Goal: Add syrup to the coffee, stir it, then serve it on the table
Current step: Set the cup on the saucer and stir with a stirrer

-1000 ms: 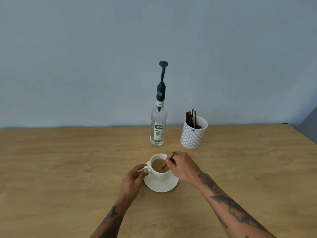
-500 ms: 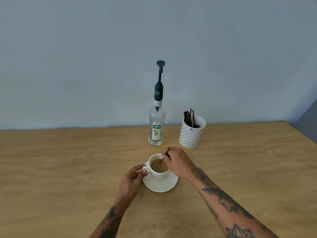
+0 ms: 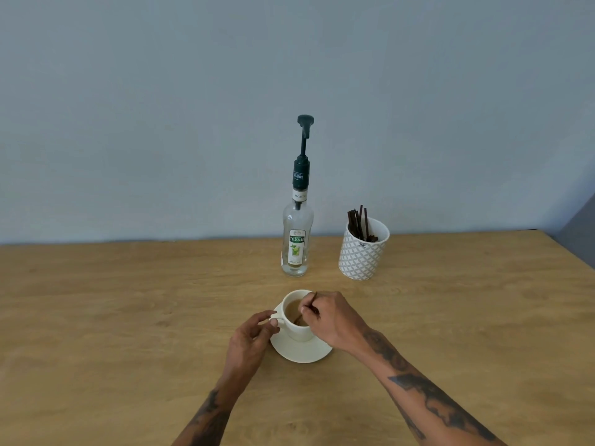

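A white cup of light brown coffee stands on a white saucer in the middle of the wooden table. My left hand pinches the cup's handle on its left side. My right hand reaches over the cup's right rim and grips a thin dark stir stick, whose lower end dips into the coffee. Behind the cup stands a clear syrup bottle with a dark green pump on top.
A white patterned cup holding several dark stir sticks stands to the right of the bottle, near the wall. The table's right edge runs diagonally at the far right.
The stir stick and my right hand have shifted around inside the cup, from its right side toward its near left. My left hand stays on the handle.
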